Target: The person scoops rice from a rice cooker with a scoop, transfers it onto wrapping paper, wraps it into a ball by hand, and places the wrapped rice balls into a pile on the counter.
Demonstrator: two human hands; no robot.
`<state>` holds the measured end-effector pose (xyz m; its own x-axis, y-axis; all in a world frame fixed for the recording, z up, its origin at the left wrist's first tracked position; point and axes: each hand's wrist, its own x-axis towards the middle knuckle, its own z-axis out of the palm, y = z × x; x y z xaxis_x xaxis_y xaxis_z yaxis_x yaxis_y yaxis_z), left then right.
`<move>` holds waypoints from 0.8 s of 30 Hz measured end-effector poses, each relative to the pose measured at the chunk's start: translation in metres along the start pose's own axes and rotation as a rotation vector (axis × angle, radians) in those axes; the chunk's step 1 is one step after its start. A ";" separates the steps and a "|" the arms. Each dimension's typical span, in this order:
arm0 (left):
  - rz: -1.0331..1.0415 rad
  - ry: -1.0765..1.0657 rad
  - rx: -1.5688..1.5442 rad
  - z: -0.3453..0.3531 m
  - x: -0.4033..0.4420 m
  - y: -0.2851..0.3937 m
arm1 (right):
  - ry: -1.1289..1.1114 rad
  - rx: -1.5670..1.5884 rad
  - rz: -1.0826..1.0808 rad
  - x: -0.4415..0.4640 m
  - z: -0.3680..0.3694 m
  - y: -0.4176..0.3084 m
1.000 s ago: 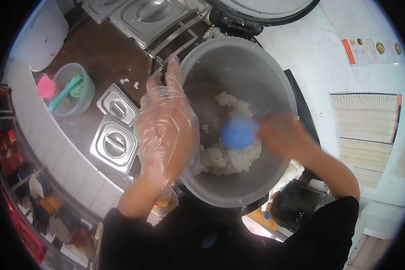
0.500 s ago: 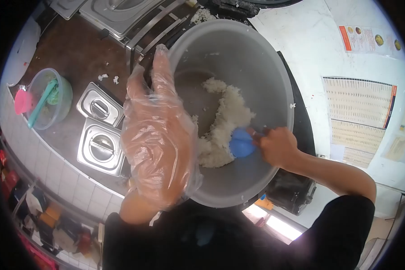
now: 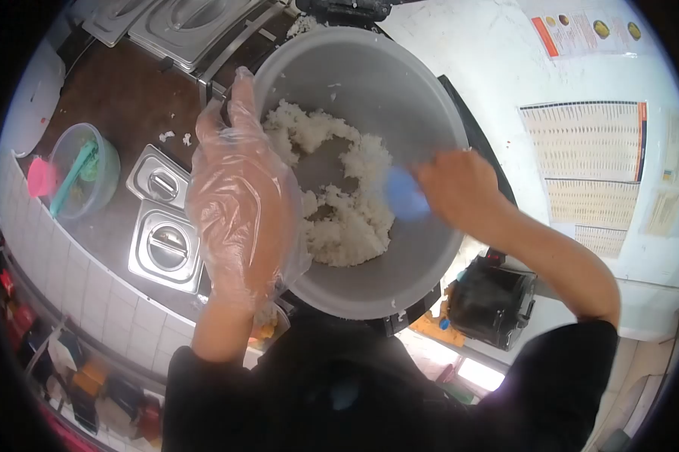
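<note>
Rice (image 3: 351,230) lies in a ring of clumps inside a large grey pot (image 3: 400,60). My left hand (image 3: 241,196), in a clear plastic glove, grips the pot's left rim. Two of its fingers point away from me along the rim; the others are hidden. My bare right hand (image 3: 464,188) is closed around a blue rice paddle (image 3: 407,193) over the right side of the pot. The paddle is smeared by motion, just right of the rice. Its handle is hidden in my fingers.
Two small lidded steel containers (image 3: 166,245) stand left of my gloved hand. Beyond them is a clear tub (image 3: 106,169) with a teal-handled utensil (image 3: 74,177). Larger steel lids (image 3: 181,26) lie at the upper left. A black box-like item (image 3: 490,301) sits at the lower right.
The paddle and my right hand have moved away from me, off the rice. The rice is spread more widely, into a ring. Pot and left hand appear shifted left.
</note>
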<state>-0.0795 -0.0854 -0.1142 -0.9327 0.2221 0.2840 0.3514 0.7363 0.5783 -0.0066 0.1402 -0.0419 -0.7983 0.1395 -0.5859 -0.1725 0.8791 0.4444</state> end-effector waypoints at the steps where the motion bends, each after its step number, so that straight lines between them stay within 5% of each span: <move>1: -0.005 0.000 0.001 -0.001 -0.001 0.001 | 0.004 -0.008 -0.004 -0.003 0.017 -0.001; 4: 0.005 0.000 -0.002 -0.002 -0.002 0.001 | 0.147 0.035 -0.075 0.013 0.083 -0.011; 10: 0.025 0.010 0.003 -0.005 -0.003 0.001 | 0.335 0.067 0.066 0.079 0.081 -0.009; 13: 0.035 0.019 0.004 -0.005 -0.004 0.001 | 0.443 0.434 0.071 0.093 0.065 -0.011; 15: 0.038 0.013 0.006 -0.004 -0.004 0.000 | -0.184 0.977 0.206 0.062 0.026 0.005; 16: 0.037 0.010 0.008 -0.003 -0.004 0.000 | -0.192 0.981 0.202 0.069 0.042 0.007; 18: 0.050 0.019 0.018 -0.001 -0.004 0.002 | 0.354 0.413 0.096 0.100 0.088 0.017; 22: 0.060 0.054 0.017 0.002 -0.004 0.000 | 0.047 0.990 0.233 0.155 0.080 -0.029; 24: 0.056 0.094 -0.012 0.004 -0.006 -0.002 | -0.063 0.942 0.108 0.135 0.050 -0.049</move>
<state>-0.0750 -0.0856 -0.1207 -0.8999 0.2014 0.3868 0.4046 0.7164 0.5684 -0.0770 0.1394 -0.1768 -0.7454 0.2414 -0.6213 0.4587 0.8621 -0.2154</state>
